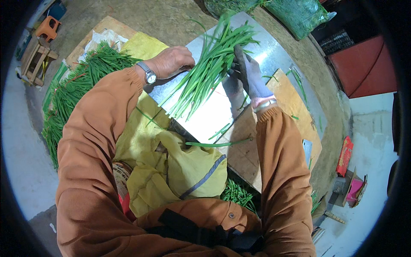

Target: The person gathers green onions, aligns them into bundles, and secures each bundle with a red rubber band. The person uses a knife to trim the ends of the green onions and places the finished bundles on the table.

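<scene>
A loose bunch of long green chives [214, 62] lies slantwise over a shiny metal sheet [201, 122] in front of me. My left hand [173, 62], bare and with a watch at the wrist, is at the bunch's left side. Its fingers are curled closed, and whatever they pinch, if anything, is hidden. On the bunch's right side is my right hand [248, 73], in a grey glove with dark fingers. Its fingers stretch upward along the stalks, not wrapped round them. A few loose stalks [218, 144] lie at the sheet's near edge.
Tied chives [81, 85] are heaped at the left. Yellow cloth [192, 167] covers my lap. A wooden board [295, 107] lies under my right forearm. Farther off are an orange stool [48, 28], a wooden crate [36, 62], a green bag [299, 17] and a red panel [361, 66].
</scene>
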